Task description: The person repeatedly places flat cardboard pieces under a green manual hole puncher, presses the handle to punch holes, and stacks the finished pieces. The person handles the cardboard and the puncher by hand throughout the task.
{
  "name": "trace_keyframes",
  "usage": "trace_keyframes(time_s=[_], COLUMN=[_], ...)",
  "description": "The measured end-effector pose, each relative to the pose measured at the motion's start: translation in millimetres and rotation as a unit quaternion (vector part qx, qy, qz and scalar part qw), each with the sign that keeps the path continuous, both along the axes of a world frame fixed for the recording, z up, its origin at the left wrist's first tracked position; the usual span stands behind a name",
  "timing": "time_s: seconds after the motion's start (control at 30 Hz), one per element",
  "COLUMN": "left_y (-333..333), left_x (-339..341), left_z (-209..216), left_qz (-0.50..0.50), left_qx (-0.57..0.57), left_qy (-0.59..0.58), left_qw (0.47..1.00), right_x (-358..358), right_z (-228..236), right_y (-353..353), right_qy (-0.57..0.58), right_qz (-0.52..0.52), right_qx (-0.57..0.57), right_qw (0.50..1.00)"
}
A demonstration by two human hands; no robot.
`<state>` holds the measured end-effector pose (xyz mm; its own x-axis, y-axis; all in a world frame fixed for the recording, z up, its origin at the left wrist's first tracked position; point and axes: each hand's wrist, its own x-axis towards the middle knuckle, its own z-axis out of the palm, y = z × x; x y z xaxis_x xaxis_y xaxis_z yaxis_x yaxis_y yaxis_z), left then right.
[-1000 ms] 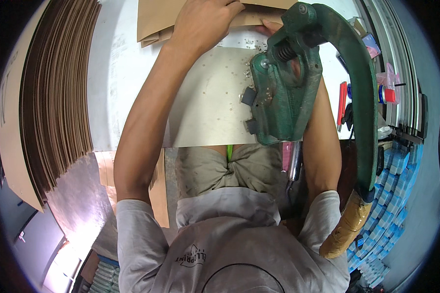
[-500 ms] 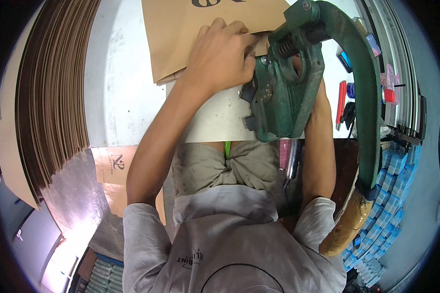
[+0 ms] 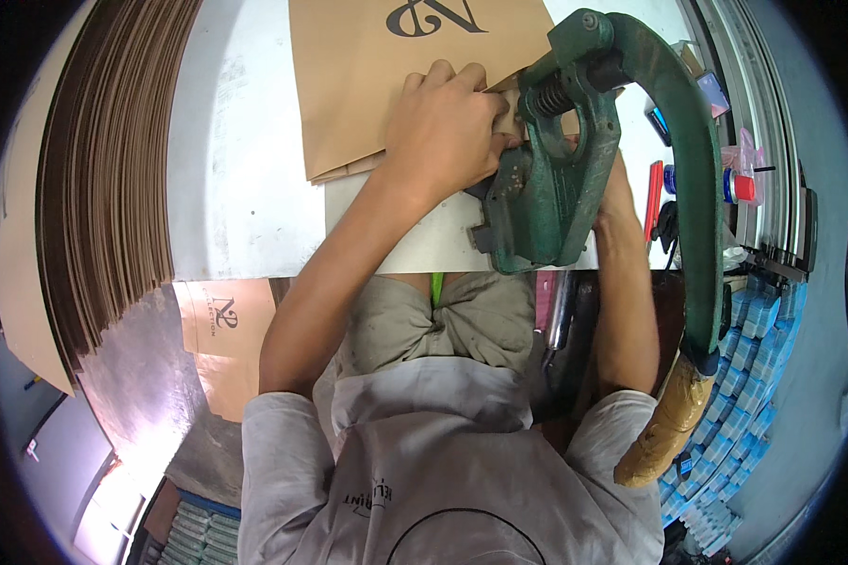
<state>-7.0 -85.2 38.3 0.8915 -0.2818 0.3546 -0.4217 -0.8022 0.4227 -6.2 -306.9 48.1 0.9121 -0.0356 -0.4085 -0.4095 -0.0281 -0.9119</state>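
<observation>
A brown kraft paper bag (image 3: 367, 94) with a dark printed mark lies on the white table at the far side. My left hand (image 3: 448, 132) is closed on its near right part, the fingers curled over the paper and the thumb close to the press. A green hand-lever eyelet press (image 3: 561, 179) stands right of that hand, and the bag's right edge reaches behind its head. My right hand (image 3: 615, 179) is behind the press, mostly hidden, so its fingers do not show. The press's long curved lever ends in a tape-wrapped handle (image 3: 669, 428), with neither hand on it.
A tall stack of brown card sheets (image 3: 113, 179) stands at the left. Another printed brown bag (image 3: 231, 339) sits below the table edge. On the right lie a red cutter (image 3: 653, 200), a red-capped bottle (image 3: 740, 188) and metal rails. Blue-wrapped bundles (image 3: 749, 377) are piled at the lower right.
The bag and my left hand have moved nearer to me and slightly right, showing more of the printed mark. My right forearm has shifted a little to the right.
</observation>
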Motion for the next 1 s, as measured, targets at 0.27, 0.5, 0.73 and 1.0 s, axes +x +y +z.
trace_keyframes(time_s=[0.27, 0.5, 0.73, 1.0], left_y=[3, 0, 8, 10], left_x=[1, 1, -4, 8], left_z=[-4, -2, -1, -15], left_qz=[0.01, -0.009, -0.011, 0.007], left_qx=[-0.003, 0.008, 0.001, 0.076], left_qy=[0.006, 0.002, 0.007, -0.051], left_qw=[1.0, 1.0, 1.0, 0.996], right_x=[-77, -118, -87, 50], right_z=[163, 92, 187, -18], right_y=[-36, -4, -25, -52], right_qy=[-0.527, -0.499, -0.339, -0.315], right_qz=[0.102, 0.417, 0.344, 0.146], right_qx=[-0.359, -0.547, -0.299, -0.32], right_qw=[0.763, 0.527, 0.823, 0.881])
